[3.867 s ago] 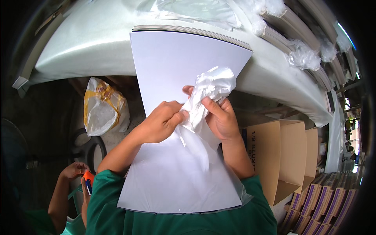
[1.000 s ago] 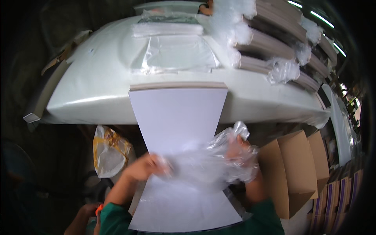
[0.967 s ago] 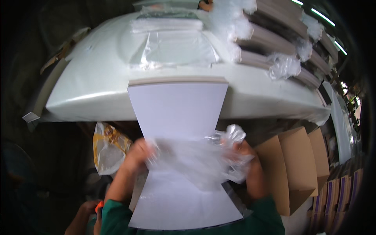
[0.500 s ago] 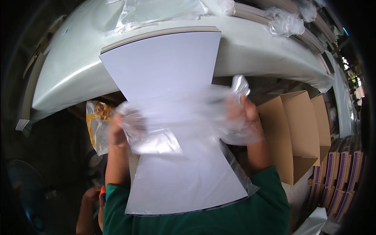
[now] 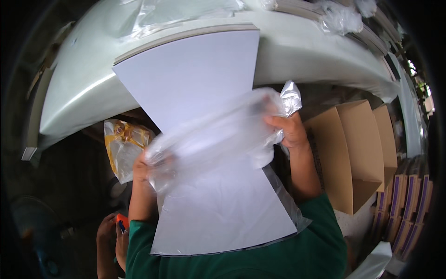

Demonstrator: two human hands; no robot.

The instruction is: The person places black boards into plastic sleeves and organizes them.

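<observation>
A stack of large white boards (image 5: 200, 69) stretches from the table's edge towards my body. Its near end (image 5: 223, 218) is covered by clear plastic film, which sticks out at the right side. Across the middle of the stack, a bunched clear plastic bag (image 5: 218, 121) spans between my hands, blurred by motion. On its left end, my left hand (image 5: 143, 166) is closed, its fingers partly hidden by the film. My right hand (image 5: 289, 128) grips the other end, thumb on top, and a crumpled shiny corner of plastic stands up above it.
A pale covered table (image 5: 79, 97) curves across the far side, with flat clear plastic (image 5: 181, 14) and more board stacks on it. Open cardboard boxes (image 5: 362, 153) stand at right, beside stacked brown cartons (image 5: 404, 214). Another person's hands (image 5: 116, 228) hold something orange at lower left.
The plastic between my hands now slants up to the right, and its loose shiny flap at lower left is gone from sight. My left hand has come slightly nearer.
</observation>
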